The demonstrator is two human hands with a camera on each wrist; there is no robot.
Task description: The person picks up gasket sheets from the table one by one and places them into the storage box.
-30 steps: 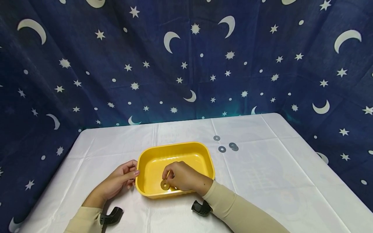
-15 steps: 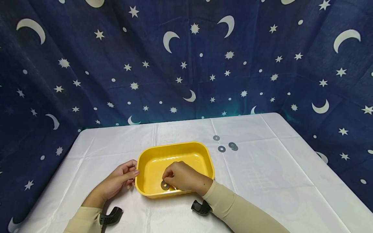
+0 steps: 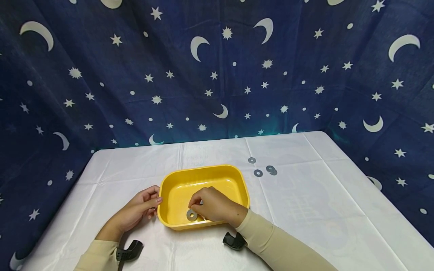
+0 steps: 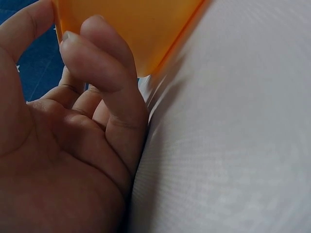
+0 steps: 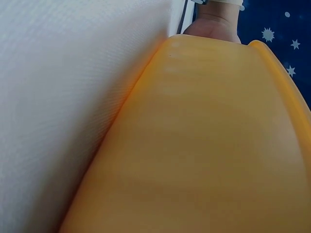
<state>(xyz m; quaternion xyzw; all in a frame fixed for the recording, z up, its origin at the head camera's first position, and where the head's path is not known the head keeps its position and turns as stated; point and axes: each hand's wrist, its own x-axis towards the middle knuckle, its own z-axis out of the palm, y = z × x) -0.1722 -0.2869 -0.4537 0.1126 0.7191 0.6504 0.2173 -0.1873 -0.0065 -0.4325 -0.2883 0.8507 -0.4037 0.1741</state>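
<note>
A yellow tray (image 3: 171,226) stands on the white-covered table. At its left end my left hand (image 3: 133,210) holds the rim, thumb on top and the other fingers curled against the outer wall; the left wrist view shows these fingers close to the tray wall (image 4: 141,29). My right hand (image 3: 211,205) reaches over the near wall into the tray, thumb and index finger pinching a grey washer (image 3: 191,215) low near the tray floor. A small greyish patch shows among the right fingers; its kind is unclear. In the right wrist view the outer wall hides the right hand.
Several grey washers lie on the table beyond the tray's right end: a single washer (image 3: 251,160), another washer (image 3: 258,173) and an overlapping pair of washers (image 3: 271,169). A dark blue curtain (image 3: 190,86) with moons and stars hangs behind the table.
The washer at my right fingertips has changed its tilt, going from a golden sheen to dark grey and then lighter grey. Both hands and the tray stay in place.
</note>
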